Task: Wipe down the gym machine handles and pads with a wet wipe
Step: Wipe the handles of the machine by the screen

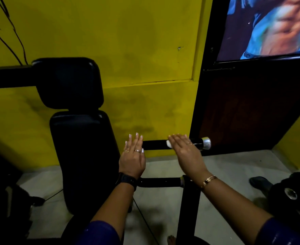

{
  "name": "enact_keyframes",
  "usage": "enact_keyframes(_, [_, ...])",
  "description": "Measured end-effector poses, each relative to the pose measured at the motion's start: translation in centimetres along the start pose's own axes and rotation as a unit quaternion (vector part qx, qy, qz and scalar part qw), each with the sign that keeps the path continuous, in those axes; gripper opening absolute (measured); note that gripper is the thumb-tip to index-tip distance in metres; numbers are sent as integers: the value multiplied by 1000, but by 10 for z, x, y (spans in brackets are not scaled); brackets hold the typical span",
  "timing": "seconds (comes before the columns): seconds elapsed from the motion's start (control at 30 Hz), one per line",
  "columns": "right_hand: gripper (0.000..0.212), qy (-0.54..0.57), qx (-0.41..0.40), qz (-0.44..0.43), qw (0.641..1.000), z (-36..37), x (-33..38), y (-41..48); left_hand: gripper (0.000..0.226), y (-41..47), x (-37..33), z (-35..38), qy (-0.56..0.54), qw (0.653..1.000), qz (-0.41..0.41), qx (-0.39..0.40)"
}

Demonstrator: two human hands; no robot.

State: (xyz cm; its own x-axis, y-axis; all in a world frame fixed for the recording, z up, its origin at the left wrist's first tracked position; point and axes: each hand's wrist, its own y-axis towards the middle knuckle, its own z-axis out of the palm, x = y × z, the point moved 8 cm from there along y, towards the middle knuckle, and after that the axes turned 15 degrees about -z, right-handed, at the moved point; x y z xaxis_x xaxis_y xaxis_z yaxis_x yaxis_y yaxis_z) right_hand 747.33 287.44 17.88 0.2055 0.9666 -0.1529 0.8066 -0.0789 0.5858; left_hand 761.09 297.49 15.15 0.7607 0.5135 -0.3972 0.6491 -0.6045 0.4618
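The right hand [182, 147] lies flat with straight fingers and presses the wipe [168, 144] on the upper handle [154, 145]. The left hand [133, 154] is also open and holds nothing, at the inner end of this handle. I judge the task is midway (no wet trace shows): the lower handle [159, 182] and the pads [82, 156] are perhaps left to wipe.

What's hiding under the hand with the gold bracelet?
A bit of white wipe peeks out under the right hand, on the black handle. The hand covers the rest of the wipe.
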Motion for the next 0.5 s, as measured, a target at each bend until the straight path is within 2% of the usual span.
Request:
enact_keyframes(0.13, [41,-21,-6,85,996,-12,-28,-15,50,-2,1,0,-21,1000,-4,-20])
enact_keyframes(0.27, [25,47,29,204,977,-5,-27,-3,51,-2,5,3,-27,999,4,-23])
enact_keyframes(0.33, [23,59,51,196,977,-2,-10,14,51,-2,7,4,-34,999,3,-21])
enact_keyframes(0.43, [32,97,60,155,981,3,15,39,51,-2,7,5,-55,998,5,-15])
enact_keyframes(0.5, [38,123,51,110,985,8,33,51,50,-1,8,3,-108,994,-13,-21])
